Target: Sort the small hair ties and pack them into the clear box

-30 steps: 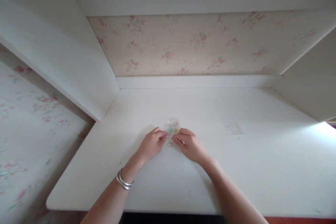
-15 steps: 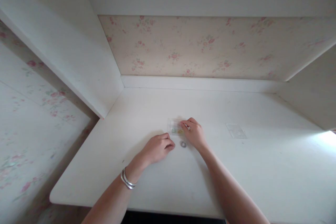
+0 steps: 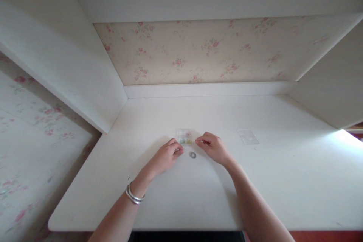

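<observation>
At centre of frame, right hand (image 3: 212,147), earlier over clear compartment box (image 3: 178,132), now just right of it; coloured contents (image 3: 189,141) uncovered. Right fingertips together, grip unclear. Left hand (image 3: 166,155) apparently pinches thin loop (image 3: 184,150). Grey ring (image 3: 193,155) on worktop (image 3: 176,204), between hands.

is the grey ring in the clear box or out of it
Out: the grey ring lies on the white desk, on the near side of the clear box.

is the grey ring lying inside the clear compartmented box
No, the grey ring lies on the white tabletop, nearer the viewer than the clear compartmented box.
</observation>
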### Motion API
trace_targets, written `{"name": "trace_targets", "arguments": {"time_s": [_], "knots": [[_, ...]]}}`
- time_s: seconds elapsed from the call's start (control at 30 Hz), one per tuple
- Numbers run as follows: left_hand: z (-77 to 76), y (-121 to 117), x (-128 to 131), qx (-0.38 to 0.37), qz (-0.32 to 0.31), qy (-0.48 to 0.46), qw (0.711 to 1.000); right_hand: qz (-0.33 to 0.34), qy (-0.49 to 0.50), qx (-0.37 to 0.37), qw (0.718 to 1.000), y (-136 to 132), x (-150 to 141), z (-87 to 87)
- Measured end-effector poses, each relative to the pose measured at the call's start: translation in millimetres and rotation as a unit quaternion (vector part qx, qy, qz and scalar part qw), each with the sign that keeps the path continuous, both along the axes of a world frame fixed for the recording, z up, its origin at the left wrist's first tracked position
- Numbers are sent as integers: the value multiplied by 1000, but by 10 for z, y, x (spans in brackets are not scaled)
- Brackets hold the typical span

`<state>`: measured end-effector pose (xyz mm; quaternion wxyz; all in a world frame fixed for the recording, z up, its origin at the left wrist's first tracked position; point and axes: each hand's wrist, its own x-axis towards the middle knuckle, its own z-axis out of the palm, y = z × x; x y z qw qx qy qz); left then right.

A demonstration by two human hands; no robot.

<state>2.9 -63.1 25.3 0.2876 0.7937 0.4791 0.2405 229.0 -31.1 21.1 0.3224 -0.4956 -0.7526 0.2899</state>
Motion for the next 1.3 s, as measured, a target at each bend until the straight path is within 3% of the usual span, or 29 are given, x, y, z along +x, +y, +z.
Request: {"name": "trace_targets", "arguments": {"time_s": [0.1, 0.2, 0.47, 0.67, 0.9, 1.1, 1.3], "knots": [[76, 93, 71, 30, 13, 10, 999, 124, -33, -51, 990, -87, 35, 68], [113, 230, 146, 56, 28, 26, 998, 177, -62, -71, 980, -125, 45, 72], [41, 593, 329, 83, 46, 71, 993, 167, -75, -72, 980, -113, 62, 32], [53, 690, 368, 97, 40, 79, 991, 166, -93, -68, 979, -111, 59, 33], [88, 468, 123, 110, 91, 18, 990, 161, -106, -38, 981, -130, 50, 34], [28, 135, 5, 63, 89, -8, 994, 167, -128, -19, 978, -141, 18, 37], [-28, -19, -7, 36, 83, -25, 996, 174, -123, -8, 977, -147, -59, 15]]}}
